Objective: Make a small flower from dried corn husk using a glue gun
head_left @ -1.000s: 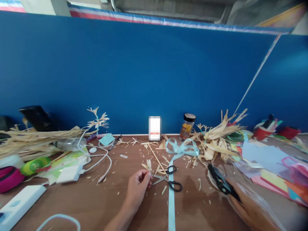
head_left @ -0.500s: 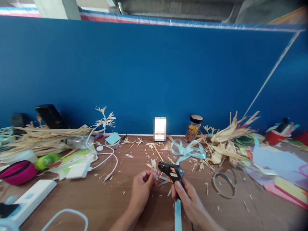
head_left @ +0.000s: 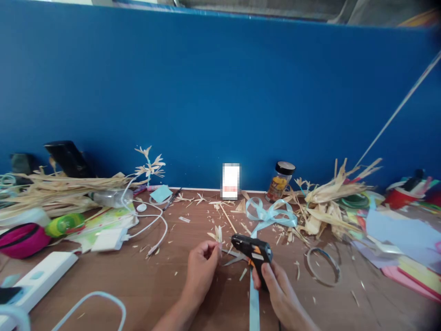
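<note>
- Left hand (head_left: 203,264): grip closed, thumb and fingers pinched together, apparently on the lower end of a small husk piece (head_left: 218,234); the contact itself is hidden by the fingers.
- Husk piece: pale splayed strips, just beyond the left fingertips, above the worktop (head_left: 138,294) and left of the glue gun (head_left: 257,252).
- Right hand (head_left: 279,287): grip wrapped round the gun's handle; cannot tell whether the trigger is squeezed.
- Nozzle (head_left: 236,239) points left toward the husk piece, near but apart. No glue bead discernible.
- Scissors (head_left: 236,260): blades spread, lying between the hands, handles hidden. Blue ribbon (head_left: 254,308) passes below the gun.
- Handling, judged: brace the left wrist, pinch well back from the tip, which may be hot; a short squeeze and small dab should suit thin husk.
- Risk, judged: dipping the gun could knock the scissors or drip on the ribbon.
</note>
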Demonstrator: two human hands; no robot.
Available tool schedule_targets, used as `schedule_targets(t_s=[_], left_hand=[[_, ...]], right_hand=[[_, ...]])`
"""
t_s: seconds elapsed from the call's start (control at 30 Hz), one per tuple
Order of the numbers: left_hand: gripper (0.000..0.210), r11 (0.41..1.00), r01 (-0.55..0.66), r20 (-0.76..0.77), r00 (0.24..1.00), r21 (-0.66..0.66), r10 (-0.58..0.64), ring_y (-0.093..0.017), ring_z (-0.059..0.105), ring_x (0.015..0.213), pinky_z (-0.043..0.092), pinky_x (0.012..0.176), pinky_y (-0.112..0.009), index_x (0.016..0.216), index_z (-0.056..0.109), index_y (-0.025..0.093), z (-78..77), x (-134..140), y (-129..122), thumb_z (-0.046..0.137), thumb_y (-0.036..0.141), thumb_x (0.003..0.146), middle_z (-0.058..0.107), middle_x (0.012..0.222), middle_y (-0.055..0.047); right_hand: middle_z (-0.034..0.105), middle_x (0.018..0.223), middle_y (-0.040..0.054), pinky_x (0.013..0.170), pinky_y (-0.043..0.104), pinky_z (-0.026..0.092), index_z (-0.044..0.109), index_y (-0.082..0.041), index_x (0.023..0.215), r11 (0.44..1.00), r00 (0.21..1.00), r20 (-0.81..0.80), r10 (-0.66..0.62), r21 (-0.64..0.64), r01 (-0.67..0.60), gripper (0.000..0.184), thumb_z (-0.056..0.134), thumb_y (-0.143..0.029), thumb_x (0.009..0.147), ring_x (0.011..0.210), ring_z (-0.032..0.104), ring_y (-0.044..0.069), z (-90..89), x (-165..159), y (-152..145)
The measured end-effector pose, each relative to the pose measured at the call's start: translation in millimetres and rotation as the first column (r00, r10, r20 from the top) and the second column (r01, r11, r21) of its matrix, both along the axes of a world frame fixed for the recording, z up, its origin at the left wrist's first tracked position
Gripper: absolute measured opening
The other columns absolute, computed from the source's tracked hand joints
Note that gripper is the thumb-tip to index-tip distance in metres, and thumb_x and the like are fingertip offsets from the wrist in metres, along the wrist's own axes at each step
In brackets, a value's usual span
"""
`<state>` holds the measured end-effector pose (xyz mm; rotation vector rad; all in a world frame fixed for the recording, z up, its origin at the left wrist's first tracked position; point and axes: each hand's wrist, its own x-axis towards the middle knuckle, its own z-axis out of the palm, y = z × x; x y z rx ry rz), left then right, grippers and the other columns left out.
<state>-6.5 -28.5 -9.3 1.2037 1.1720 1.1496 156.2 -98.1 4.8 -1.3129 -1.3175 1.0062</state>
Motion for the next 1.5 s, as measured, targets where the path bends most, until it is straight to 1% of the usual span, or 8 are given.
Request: schedule_targets(t_s=[0.13, 0.23, 0.37, 0.5, 0.63, 0.87, 1.17, 1.5], left_hand=[[0.025, 1.0, -0.018, -0.048, 0.999, 0.005, 0.018, -0.007, 0.038, 0.043, 0.03, 0.043, -0.017, 0.062, 0.058, 0.013, 3.5, -0.1, -0.7, 0.057, 0.037, 0.07, 0.046, 0.047, 0.005], [0.024, 1.0, -0.022, -0.074, 0.997, 0.019, 0.023, -0.01, 0.044, 0.049, 0.034, 0.049, -0.019, 0.065, 0.061, 0.012, 5.5, -0.5, -0.6, 0.058, 0.035, 0.069, 0.054, 0.051, 0.003], [0.023, 0.999, -0.007, -0.077, 0.997, 0.036, 0.01, -0.012, 0.05, 0.055, 0.037, 0.054, -0.02, 0.068, 0.063, 0.012, 5.7, -0.1, -0.1, 0.057, 0.034, 0.07, 0.06, 0.058, 0.0], [0.023, 0.999, -0.007, -0.079, 0.997, 0.04, 0.01, -0.011, 0.048, 0.052, 0.036, 0.052, -0.019, 0.067, 0.062, 0.012, 3.5, 0.4, -0.2, 0.056, 0.034, 0.071, 0.06, 0.057, 0.0], [0.023, 0.998, 0.005, -0.088, 0.996, 0.063, 0.001, -0.011, 0.048, 0.052, 0.035, 0.051, -0.019, 0.066, 0.063, 0.012, 1.2, -0.5, -1.2, 0.055, 0.033, 0.072, 0.059, 0.056, 0.0], [0.023, 0.998, 0.021, -0.089, 0.996, 0.06, -0.016, -0.01, 0.047, 0.051, 0.035, 0.05, -0.018, 0.066, 0.062, 0.012, 2.9, -0.7, -2.3, 0.056, 0.033, 0.072, 0.059, 0.057, 0.0], [0.022, 0.997, 0.022, -0.099, 0.995, 0.076, -0.014, -0.009, 0.044, 0.049, 0.033, 0.048, -0.018, 0.063, 0.061, 0.012, 7.3, 0.9, -2.0, 0.055, 0.031, 0.072, 0.055, 0.053, 0.001], [0.021, 0.993, 0.03, -0.117, 0.993, 0.115, -0.016, -0.011, 0.047, 0.051, 0.035, 0.05, -0.019, 0.069, 0.063, 0.012, 0.8, 0.0, -2.1, 0.055, 0.031, 0.072, 0.058, 0.057, 0.0]], right_hand=[[0.045, 0.056, -0.0009, 0.052, 0.022, 0.033, 0.048, -0.016, 0.062, 0.999, 0.999, 0.047, -0.023, 0.045, 0.021, 0.045, 0.03, -0.05, 0.085, 0.053, 0.041, 0.011, -1.5, 2.0, -2.2], [0.044, 0.055, -0.0009, 0.052, 0.022, 0.031, 0.047, -0.016, 0.059, 0.998, 0.994, 0.108, -0.015, 0.065, 0.008, 0.046, 0.029, -0.049, 0.086, 0.052, 0.041, 0.011, -1.7, -0.8, -4.4], [0.045, 0.055, -0.0017, 0.052, 0.022, 0.032, 0.048, -0.016, 0.064, 0.999, 0.992, 0.122, 0.013, 0.031, -0.017, 0.042, 0.029, -0.046, 0.087, 0.053, 0.042, 0.011, -6.4, -1.8, -3.7], [0.045, 0.058, -0.0019, 0.053, 0.021, 0.033, 0.046, -0.017, 0.066, 0.999, 0.992, 0.121, 0.043, 0.022, -0.046, 0.039, 0.029, -0.043, 0.088, 0.055, 0.043, 0.011, -12.7, 0.5, -1.6], [0.045, 0.059, -0.0017, 0.055, 0.021, 0.033, 0.048, -0.016, 0.069, 0.998, 0.985, 0.168, 0.05, 0.02, -0.055, 0.039, 0.028, -0.043, 0.088, 0.057, 0.043, 0.012, -13.5, 1.0, -0.9], [0.046, 0.06, -0.0013, 0.056, 0.021, 0.033, 0.047, -0.017, 0.064, 0.997, 0.973, 0.225, 0.051, 0.039, -0.062, 0.039, 0.029, -0.042, 0.088, 0.058, 0.044, 0.012, -15.4, 1.9, -2.1], [0.047, 0.06, -0.0009, 0.056, 0.021, 0.034, 0.047, -0.017, 0.063, 0.998, 0.97, 0.239, 0.039, 0.043, -0.05, 0.037, 0.03, -0.041, 0.087, 0.058, 0.044, 0.012, -11.0, 0.9, -2.7], [0.048, 0.06, -0.0007, 0.055, 0.021, 0.034, 0.047, -0.017, 0.063, 0.997, 0.969, 0.242, 0.041, 0.05, -0.055, 0.038, 0.03, -0.041, 0.087, 0.057, 0.044, 0.012, -12.6, 1.7, -1.2]])
